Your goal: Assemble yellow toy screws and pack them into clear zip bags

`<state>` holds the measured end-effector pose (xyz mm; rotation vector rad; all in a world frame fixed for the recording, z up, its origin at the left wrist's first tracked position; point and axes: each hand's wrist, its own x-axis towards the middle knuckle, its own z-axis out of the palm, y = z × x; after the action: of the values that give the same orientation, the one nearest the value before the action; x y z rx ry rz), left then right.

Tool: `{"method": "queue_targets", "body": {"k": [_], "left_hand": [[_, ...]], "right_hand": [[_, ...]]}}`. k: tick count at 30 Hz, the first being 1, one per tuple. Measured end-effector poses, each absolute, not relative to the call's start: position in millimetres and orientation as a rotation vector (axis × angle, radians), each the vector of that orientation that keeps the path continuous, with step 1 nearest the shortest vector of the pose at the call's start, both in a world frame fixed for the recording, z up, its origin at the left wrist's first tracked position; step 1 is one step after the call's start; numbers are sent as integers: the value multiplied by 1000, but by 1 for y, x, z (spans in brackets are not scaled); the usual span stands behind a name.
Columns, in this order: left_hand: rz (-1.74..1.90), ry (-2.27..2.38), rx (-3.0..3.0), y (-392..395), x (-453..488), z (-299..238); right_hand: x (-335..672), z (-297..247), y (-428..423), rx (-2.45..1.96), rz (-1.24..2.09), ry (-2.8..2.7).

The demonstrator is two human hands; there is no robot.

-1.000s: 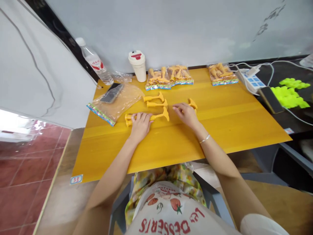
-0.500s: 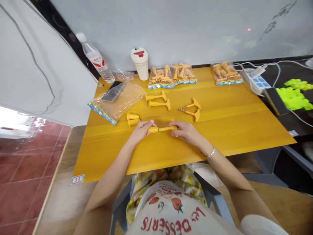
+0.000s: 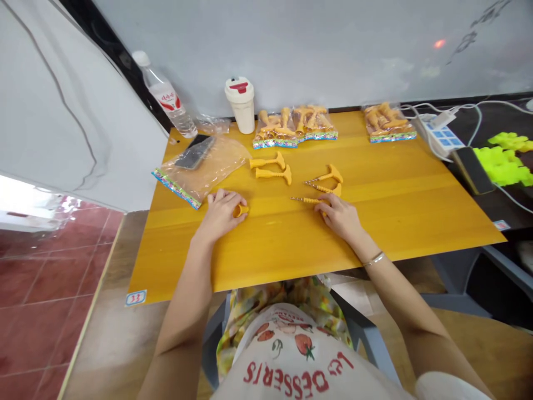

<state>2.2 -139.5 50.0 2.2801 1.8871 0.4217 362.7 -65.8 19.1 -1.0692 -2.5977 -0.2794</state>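
Yellow shows at both grips: the right hand (image 3: 340, 219) pinches a T-handled screw (image 3: 308, 200), metal tip pointing toward the left hand (image 3: 222, 213), whose fingers curl over a sleeve (image 3: 241, 210); whether they clasp it cannot be told. Just beyond the right grip lie two loose screws (image 3: 333, 174); a careless sideways push could cross the tips or prick a finger. Left fingers hide most of the sleeve; right fingers cover the handle.
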Motion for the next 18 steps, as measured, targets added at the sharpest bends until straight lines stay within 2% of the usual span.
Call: {"method": "queue_targets", "body": {"k": [10,18], "left_hand": [[342,1890,2283,-143,6,53],[507,1896,2287,-144,13,53]], "right_hand": [[360,24,-72,-1099,-85,-2569],[360,22,-71,-1145,-72,-2526]]}}
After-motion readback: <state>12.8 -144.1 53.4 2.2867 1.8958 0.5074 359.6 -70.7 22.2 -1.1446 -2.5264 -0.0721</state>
